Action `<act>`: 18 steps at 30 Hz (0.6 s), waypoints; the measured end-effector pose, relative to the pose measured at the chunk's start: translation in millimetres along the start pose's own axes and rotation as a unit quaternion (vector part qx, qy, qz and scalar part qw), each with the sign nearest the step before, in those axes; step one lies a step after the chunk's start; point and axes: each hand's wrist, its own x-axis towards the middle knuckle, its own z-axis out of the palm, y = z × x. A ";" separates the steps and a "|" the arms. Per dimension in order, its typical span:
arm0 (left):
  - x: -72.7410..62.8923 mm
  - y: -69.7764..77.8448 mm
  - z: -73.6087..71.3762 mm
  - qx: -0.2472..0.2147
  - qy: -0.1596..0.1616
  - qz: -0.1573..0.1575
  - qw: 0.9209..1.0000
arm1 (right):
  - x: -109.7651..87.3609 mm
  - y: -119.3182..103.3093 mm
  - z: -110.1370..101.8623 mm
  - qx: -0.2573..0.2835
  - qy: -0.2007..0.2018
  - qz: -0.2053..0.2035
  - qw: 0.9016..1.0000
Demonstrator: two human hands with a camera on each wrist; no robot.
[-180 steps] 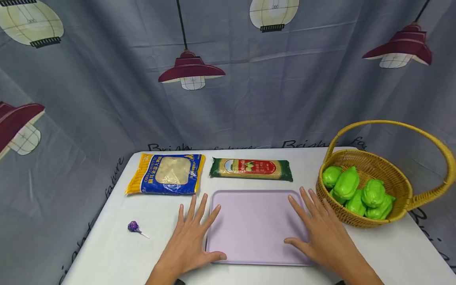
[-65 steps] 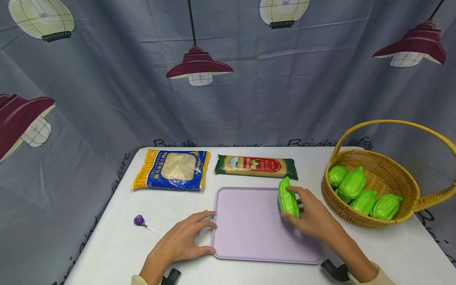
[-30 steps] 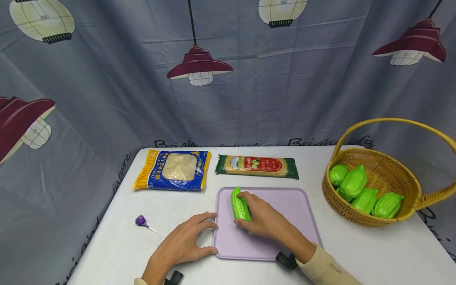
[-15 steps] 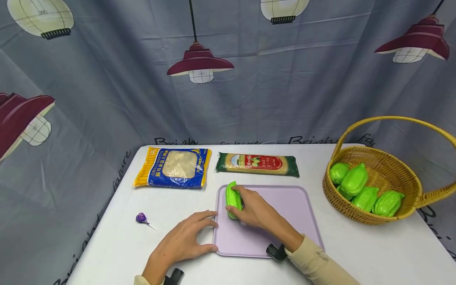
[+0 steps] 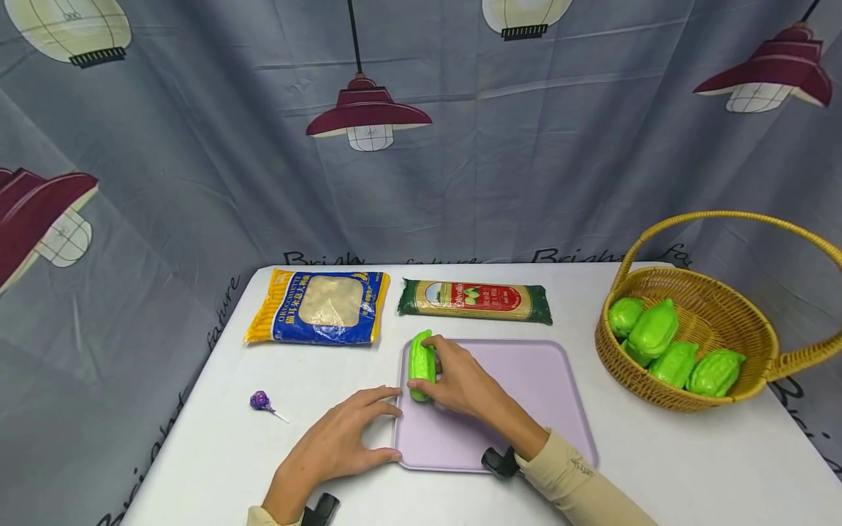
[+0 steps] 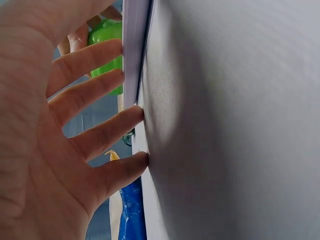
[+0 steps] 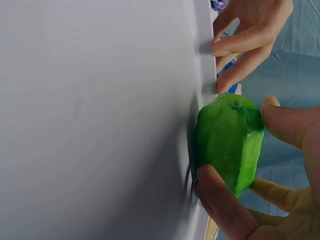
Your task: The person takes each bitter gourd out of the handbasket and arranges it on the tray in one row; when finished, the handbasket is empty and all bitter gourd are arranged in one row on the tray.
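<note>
At the left end of the lilac tray (image 5: 546,380), the person's right hand (image 5: 460,378) is partly closed, its digits bent round 1 green fruit (image 5: 420,363) and bearing on it from opposite sides. The fruit points away from the person, narrower end foremost, just inside the tray's left rim; whether its underside meets the tray cannot be told. It looks glossy, ribbed and moulded, so it is probably a light, stiff imitation rather than anything soft or ripe. The smooth skin may prove slippery, and a pinch at the tapering end would likely let it swivel. The better hold appears to be across the thick middle, with the pads settled in the furrows between ribs; modest pressure should do, since it does not look fragile.

Near it, the left hand (image 5: 338,436) has its digits spread and grasps nothing, the fingertips at the tray's left rim. Farther out, a lollipop (image 5: 261,401) lies to the left on the white bench (image 5: 651,467), and behind are a blue-and-yellow packet (image 5: 329,308) and a green-and-gold packet (image 5: 475,301). To the right, a wicker basket (image 5: 704,307) holds more green fruits (image 5: 653,330), likely easiest to grip from above by their middles, clear of the arched handle.
</note>
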 end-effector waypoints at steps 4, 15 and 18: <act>-0.3 -0.2 0.4 0.005 0.008 0.006 1.000 | -1.3 0.5 -0.6 0.001 -0.003 0.003 1.000; -2.7 4.7 -1.3 0.011 -0.009 -0.017 1.000 | -6.3 2.9 -4.3 0.005 -0.003 0.010 1.000; -3.0 6.0 -0.8 0.011 -0.012 -0.018 1.000 | -8.6 5.8 -6.9 -0.001 -0.002 0.014 1.000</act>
